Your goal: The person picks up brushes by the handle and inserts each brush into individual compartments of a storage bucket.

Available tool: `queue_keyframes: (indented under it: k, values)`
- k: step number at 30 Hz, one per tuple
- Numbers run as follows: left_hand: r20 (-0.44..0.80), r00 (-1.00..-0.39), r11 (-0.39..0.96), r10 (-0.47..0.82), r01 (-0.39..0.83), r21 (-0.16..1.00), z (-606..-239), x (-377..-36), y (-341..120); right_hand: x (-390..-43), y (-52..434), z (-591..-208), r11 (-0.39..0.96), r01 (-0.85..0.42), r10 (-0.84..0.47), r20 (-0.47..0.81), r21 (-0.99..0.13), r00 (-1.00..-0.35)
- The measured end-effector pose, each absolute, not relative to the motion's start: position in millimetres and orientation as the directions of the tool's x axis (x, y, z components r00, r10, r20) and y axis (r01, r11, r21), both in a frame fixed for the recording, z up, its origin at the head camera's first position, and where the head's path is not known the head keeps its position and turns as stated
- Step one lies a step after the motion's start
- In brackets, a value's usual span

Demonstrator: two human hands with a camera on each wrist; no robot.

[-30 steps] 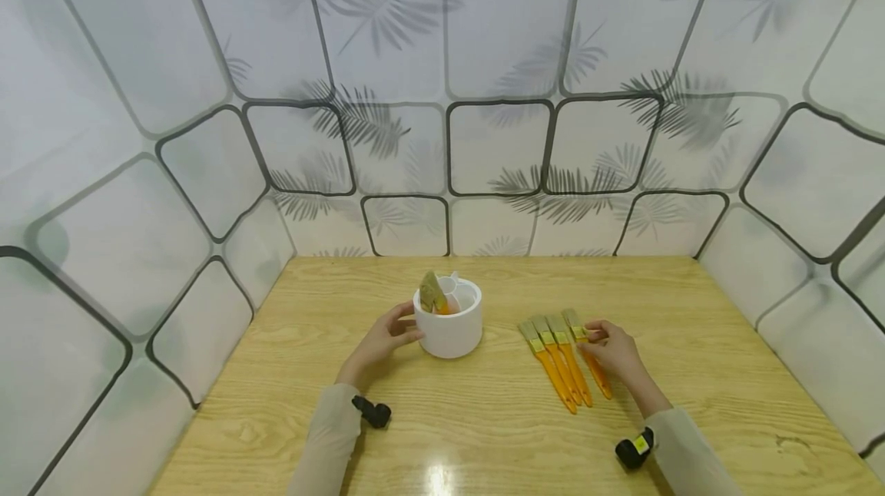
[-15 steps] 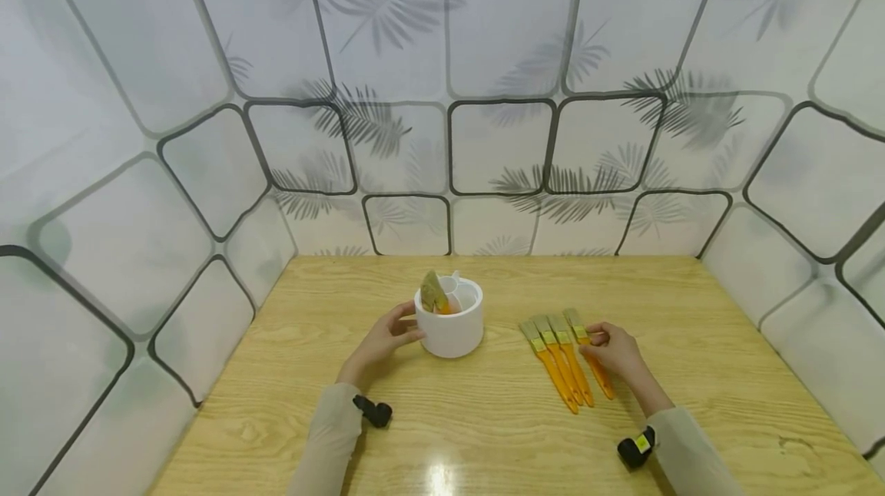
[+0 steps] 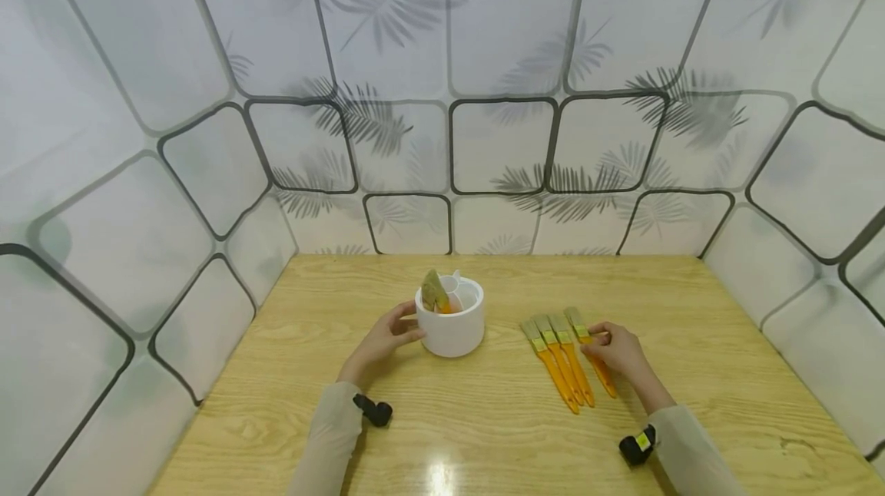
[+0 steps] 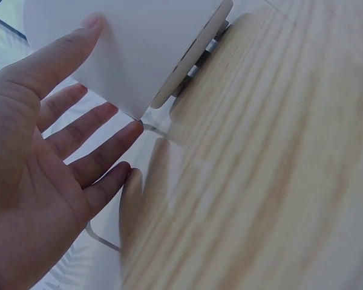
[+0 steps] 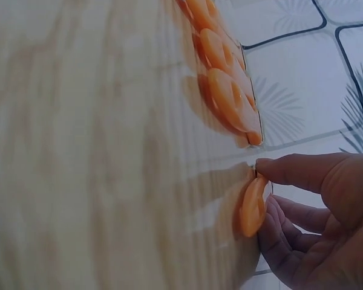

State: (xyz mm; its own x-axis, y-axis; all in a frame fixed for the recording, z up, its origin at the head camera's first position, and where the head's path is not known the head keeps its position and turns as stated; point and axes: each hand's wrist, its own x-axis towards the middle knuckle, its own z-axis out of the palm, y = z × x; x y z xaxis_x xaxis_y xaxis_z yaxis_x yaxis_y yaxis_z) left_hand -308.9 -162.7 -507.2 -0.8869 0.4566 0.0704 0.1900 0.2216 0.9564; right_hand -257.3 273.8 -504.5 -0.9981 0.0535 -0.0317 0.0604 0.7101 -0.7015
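A white round pot (image 3: 452,333) stands on the table, holding a paintbrush (image 3: 432,292) with its bristles up and a white cup-like piece (image 3: 452,289). My left hand (image 3: 386,335) touches the pot's left side; in the left wrist view, its thumb lies against the white wall and the fingers extend, slightly bent, along the edge. To the right, my right hand (image 3: 615,346) pinches the orange handle of a flat paintbrush (image 5: 253,206) between thumb and fingers. That brush lies along the table. Just left of it, three similar paintbrushes (image 3: 561,373) lie side by side, bristles pointing away.
The wooden table (image 3: 442,434) has its far edge against a patterned white cloth wall (image 3: 505,147). Similar walls close in on the left and right. A black camera (image 3: 373,410) sits at the left wrist, another camera (image 3: 638,446) at the right.
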Motion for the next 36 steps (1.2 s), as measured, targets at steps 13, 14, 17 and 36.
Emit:
queue_keyframes:
  k: [13,14,17,36]
  values:
    - [0.070,-0.868,0.212,0.492,0.198,0.957,-486,-295,-160,-255,275,-501,0.720,0.063,0.052,-0.037,-0.691,-0.998]
    - [0.073,-0.868,0.211,0.491,0.199,0.957,-491,-298,-161,-255,275,-501,0.718,0.067,0.054,-0.040,-0.692,-0.998]
    - [0.075,-0.877,0.221,0.475,0.202,0.954,-503,-305,-162,-255,275,-500,0.712,0.079,0.059,-0.052,-0.698,-0.997]
    - [0.066,-0.890,0.217,0.450,0.181,0.959,-512,-310,-162,-259,281,-503,0.697,0.054,0.034,-0.042,-0.715,-0.999]
